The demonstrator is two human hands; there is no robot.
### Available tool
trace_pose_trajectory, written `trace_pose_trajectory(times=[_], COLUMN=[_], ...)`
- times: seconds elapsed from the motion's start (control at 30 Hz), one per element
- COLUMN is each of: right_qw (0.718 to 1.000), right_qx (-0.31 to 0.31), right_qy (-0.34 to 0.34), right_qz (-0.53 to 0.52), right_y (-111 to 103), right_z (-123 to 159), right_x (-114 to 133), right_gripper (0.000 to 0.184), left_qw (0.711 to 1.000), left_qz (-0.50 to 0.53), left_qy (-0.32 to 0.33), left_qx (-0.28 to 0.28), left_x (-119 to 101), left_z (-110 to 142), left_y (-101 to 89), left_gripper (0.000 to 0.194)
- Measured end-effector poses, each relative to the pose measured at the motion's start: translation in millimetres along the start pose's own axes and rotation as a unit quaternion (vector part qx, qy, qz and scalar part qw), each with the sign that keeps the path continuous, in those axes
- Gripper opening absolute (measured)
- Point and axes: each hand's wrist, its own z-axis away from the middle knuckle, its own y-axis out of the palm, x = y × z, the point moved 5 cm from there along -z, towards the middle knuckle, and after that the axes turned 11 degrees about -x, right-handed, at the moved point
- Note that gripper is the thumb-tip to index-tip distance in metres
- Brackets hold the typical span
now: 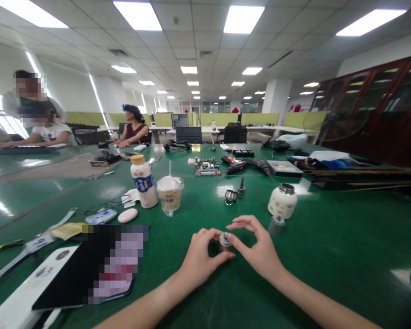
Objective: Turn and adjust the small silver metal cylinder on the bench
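A small metal cylinder (225,243) stands on the green table in front of me. My left hand (200,256) curls round it, thumb in front and fingers behind. My right hand (255,244) hovers at its right side with fingers apart, and its thumb tip touches or almost touches the top rim. Further right is a second metal cylinder (277,225), just in front of a cream bottle (282,202) with printed faces and an uncapped metal neck. Beyond my hands lie a rounded metal cap with a ring (230,196) and a dark, narrow-tipped part (241,186).
Left of my hands are a milk tea bottle (144,185), a lidded plastic cup with a straw (170,194), a pink oval case (128,215) and a dark tablet (78,269). Farther back lie a circuit board (206,167) and power drills (238,165). Several people sit or stand at the far left.
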Motion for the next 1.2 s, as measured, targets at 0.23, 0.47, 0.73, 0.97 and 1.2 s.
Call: trace_pose_trajectory(times=[0.23, 0.47, 0.73, 0.97, 1.2], right_qw=[0.997, 0.995, 1.000, 0.997, 0.998], right_qx=[-0.010, 0.066, 0.002, 0.060, 0.051], right_qy=[0.043, 0.024, 0.023, -0.003, 0.004], right_qz=[-0.067, 0.070, -0.009, -0.043, -0.036], right_y=[1.1, -6.9, -10.4, 8.1, 7.3], right_z=[-5.2, -11.0, -7.4, -1.6, 2.7], right_x=[-1.7, -43.9, -29.5, 2.3, 6.5], right_gripper=[0.018, 0.004, 0.007, 0.007, 0.006], left_qw=[1.000, 1.000, 1.000, 1.000, 1.000], left_qz=[0.001, -0.006, -0.005, -0.001, 0.005], left_qy=[0.000, -0.002, -0.003, -0.003, 0.007], left_qx=[0.006, 0.004, 0.007, 0.007, 0.005], left_x=[1.1, -0.9, -1.8, 2.3, 1.1], left_z=[1.1, 1.4, 0.7, -0.3, 0.3], left_y=[0.7, 0.2, 0.2, 2.4, 2.4], left_gripper=[0.035, 0.033, 0.031, 0.033, 0.031])
